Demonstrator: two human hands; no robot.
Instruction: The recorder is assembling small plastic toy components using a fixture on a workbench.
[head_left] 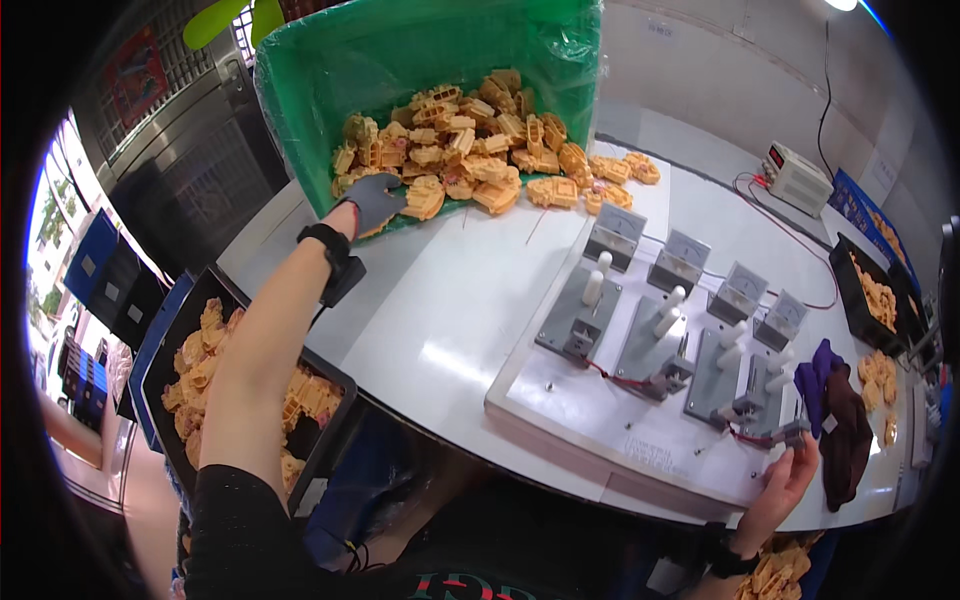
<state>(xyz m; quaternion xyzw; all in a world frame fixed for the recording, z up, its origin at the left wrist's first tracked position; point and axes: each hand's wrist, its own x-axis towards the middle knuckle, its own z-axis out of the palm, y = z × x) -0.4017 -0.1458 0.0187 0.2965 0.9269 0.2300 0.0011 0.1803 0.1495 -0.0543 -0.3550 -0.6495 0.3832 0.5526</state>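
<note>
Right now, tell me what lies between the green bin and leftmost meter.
In the head view, loose yellow parts lie on the white tabletop between the green bin and leftmost meter.

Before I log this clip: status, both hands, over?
Left hand, gloved, at yellow parts by green bin. Right hand at grey block. Grips unclear. Brown cloth beside right hand.
</note>
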